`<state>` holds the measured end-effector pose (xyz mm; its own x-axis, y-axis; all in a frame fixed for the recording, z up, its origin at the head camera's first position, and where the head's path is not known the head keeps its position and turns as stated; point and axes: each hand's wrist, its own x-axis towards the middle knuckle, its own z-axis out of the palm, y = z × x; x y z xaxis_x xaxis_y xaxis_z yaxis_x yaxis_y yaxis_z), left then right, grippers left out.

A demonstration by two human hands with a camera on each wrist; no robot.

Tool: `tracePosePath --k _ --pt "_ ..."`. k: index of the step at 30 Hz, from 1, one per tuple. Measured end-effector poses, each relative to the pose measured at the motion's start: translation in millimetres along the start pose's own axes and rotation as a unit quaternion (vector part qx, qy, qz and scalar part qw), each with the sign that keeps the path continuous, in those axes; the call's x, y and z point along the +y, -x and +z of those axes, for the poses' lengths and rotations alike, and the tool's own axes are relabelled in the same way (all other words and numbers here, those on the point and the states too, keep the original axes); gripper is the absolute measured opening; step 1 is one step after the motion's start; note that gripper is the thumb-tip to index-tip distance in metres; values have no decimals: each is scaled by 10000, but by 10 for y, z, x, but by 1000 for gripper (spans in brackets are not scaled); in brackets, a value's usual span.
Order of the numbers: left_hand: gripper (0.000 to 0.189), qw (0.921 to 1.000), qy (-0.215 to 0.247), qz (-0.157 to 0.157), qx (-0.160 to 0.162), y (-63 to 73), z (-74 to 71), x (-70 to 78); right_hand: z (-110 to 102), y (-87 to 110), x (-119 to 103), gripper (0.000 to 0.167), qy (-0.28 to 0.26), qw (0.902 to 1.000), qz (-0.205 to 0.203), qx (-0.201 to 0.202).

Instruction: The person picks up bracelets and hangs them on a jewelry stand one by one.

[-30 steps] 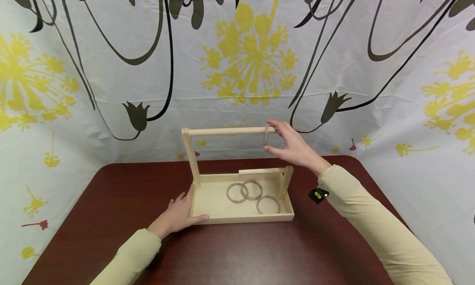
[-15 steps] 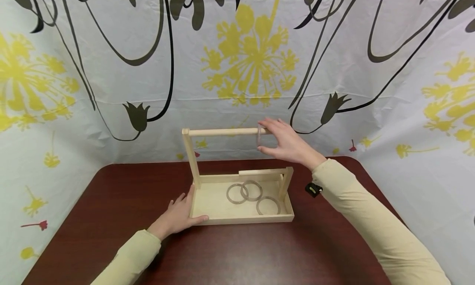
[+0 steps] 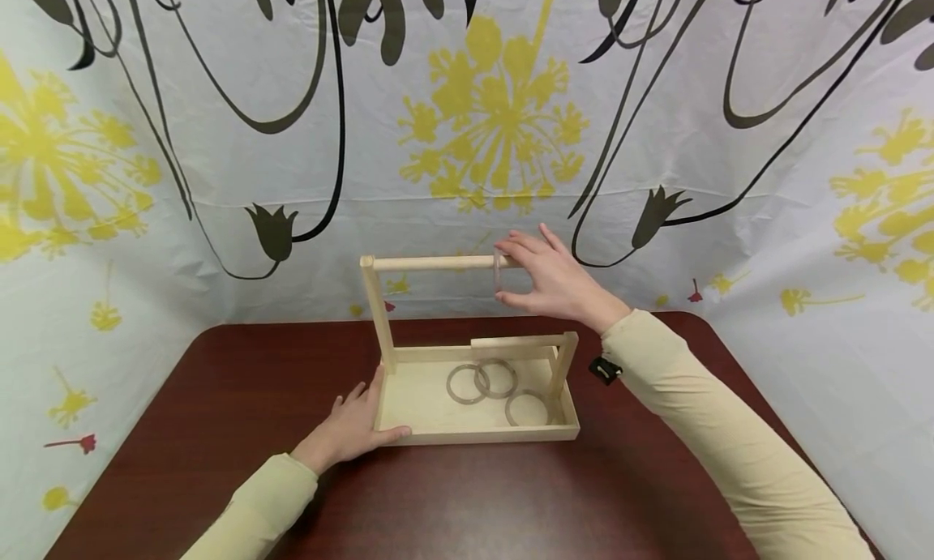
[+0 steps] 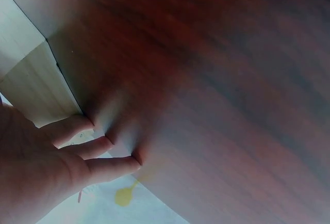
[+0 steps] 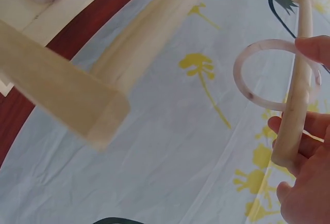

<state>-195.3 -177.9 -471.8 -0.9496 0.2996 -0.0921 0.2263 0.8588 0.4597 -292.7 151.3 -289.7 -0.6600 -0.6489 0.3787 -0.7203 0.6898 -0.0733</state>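
Observation:
A pale wooden stand (image 3: 481, 436) with a shallow tray base, an upper rod (image 3: 438, 262) and a lower rod (image 3: 514, 342) stands on the table. My right hand (image 3: 554, 276) pinches a translucent pinkish bangle (image 3: 498, 272) between thumb and fingers. In the right wrist view that bangle (image 5: 240, 74) encircles the upper rod, inward of its free end. Three similar bangles lie in the tray: one (image 3: 448, 384) overlaps another (image 3: 515, 379), and a third (image 3: 507, 410) sits nearer the front right. At the tray's left end rests my left hand (image 3: 349, 425), thumb along the front wall, fingers extended on the outside.
The dark red-brown table (image 3: 467, 495) has rounded far corners. A patterned cloth (image 3: 452, 163) hangs close behind it and along both sides. The upright post (image 3: 562, 365) of the lower rod rises at the tray's right end, below my right forearm.
My right hand has slid the bangle leftward along the upper rod, away from the free end. The left hand, stand and bangles in the tray keep their places.

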Motion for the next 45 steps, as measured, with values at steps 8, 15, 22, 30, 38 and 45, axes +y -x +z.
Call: tracePosePath --k 8,15,22,30,38,45 --pt "116 10000 30 65 11 15 3 -6 52 -110 -107 70 91 9996 -235 110" --pt "116 10000 -16 37 50 3 23 -26 114 -216 -227 71 -40 9991 -421 96" --pt "116 10000 9 8 6 -13 35 -29 156 -316 -332 73 -174 9985 -510 11" --pt "116 10000 -21 35 26 -13 32 -39 181 -408 -429 72 -137 9979 -631 7" --pt "116 10000 -10 1 3 -5 17 -19 246 -488 -517 71 -194 9968 -767 151" --pt "116 10000 -34 -2 3 -15 23 -20 298 -584 -610 71 -150 9962 -833 197"
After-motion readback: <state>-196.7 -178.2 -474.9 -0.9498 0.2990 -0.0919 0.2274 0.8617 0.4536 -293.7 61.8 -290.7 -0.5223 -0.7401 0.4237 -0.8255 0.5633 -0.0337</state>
